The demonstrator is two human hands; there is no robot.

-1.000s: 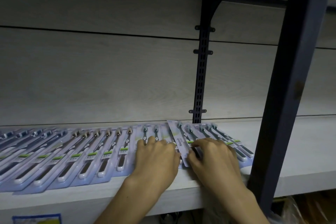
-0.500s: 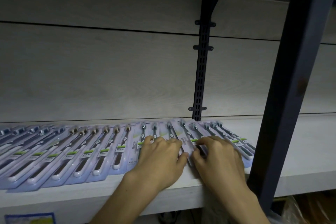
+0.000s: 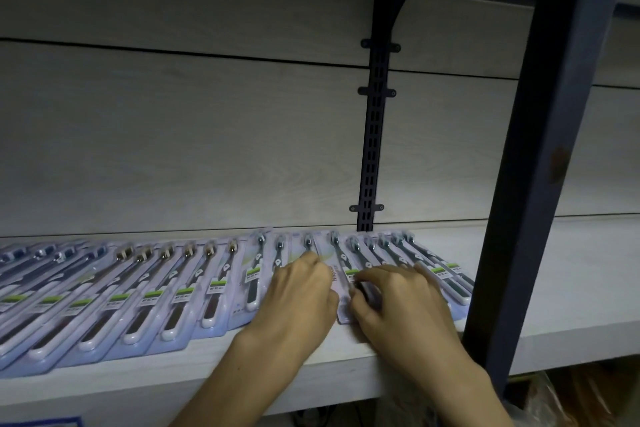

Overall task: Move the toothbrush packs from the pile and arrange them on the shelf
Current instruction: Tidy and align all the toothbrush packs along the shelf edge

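A long overlapping row of toothbrush packs lies flat on the pale wooden shelf, running from the left edge to just short of the dark post. My left hand rests on the packs near the middle, its fingers bent over them. My right hand lies on the right-hand packs. Its thumb and fingers pinch the lower part of one toothbrush pack that lies between my two hands. My hands hide the lower ends of several packs.
A dark metal post stands at the shelf's front right, close to my right hand. A slotted rail runs up the back wall. Bare shelf lies right of the post. A plastic bag sits below.
The pack between my hands stood tilted up a second ago and now lies flat in the row. Both hands have crept a little toward the back wall, staying on the packs.
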